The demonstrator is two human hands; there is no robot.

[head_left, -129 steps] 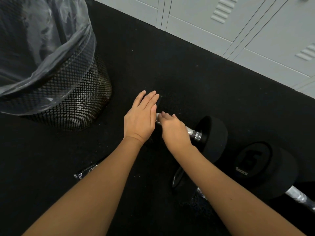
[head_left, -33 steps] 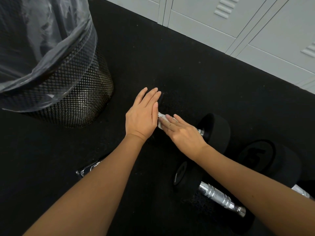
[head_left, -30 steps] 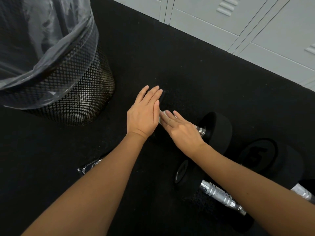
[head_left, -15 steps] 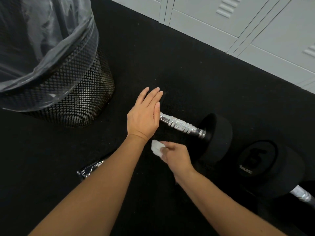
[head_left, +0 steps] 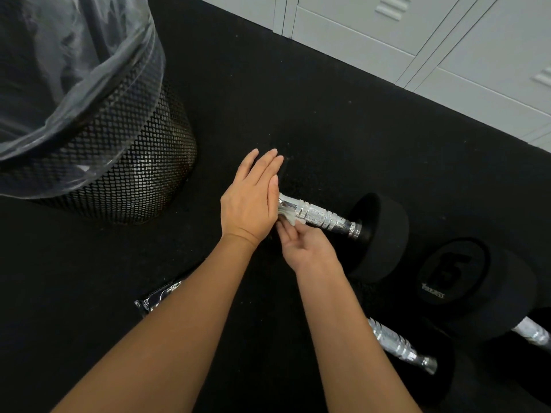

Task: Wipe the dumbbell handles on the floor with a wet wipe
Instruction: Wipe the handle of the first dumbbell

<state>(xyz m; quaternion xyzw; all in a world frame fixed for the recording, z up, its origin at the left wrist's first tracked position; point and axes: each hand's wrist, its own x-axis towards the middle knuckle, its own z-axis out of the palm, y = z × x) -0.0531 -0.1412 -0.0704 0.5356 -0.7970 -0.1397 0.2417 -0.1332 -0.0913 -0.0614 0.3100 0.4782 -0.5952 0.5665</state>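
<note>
A black dumbbell lies on the dark floor, its knurled chrome handle (head_left: 320, 216) running from my left hand to its right head (head_left: 380, 236). My left hand (head_left: 250, 201) lies flat with straight fingers over the dumbbell's left head, hiding it. My right hand (head_left: 304, 248) is at the near underside of the handle, its fingers holding a white wet wipe (head_left: 290, 217) against the chrome. A second dumbbell's handle (head_left: 399, 344) shows below my right forearm, and a third dumbbell (head_left: 465, 281) marked 15 lies at the right.
A black mesh waste bin (head_left: 119, 162) with a clear plastic liner stands at the left. A foil wipe wrapper (head_left: 158, 298) lies on the floor beside my left forearm. Grey lockers (head_left: 417, 40) line the far edge of the floor.
Half a second ago my right hand held the wipe away from the bar, near my left wrist. It has come back up to the handle's left end. My left hand stayed put.
</note>
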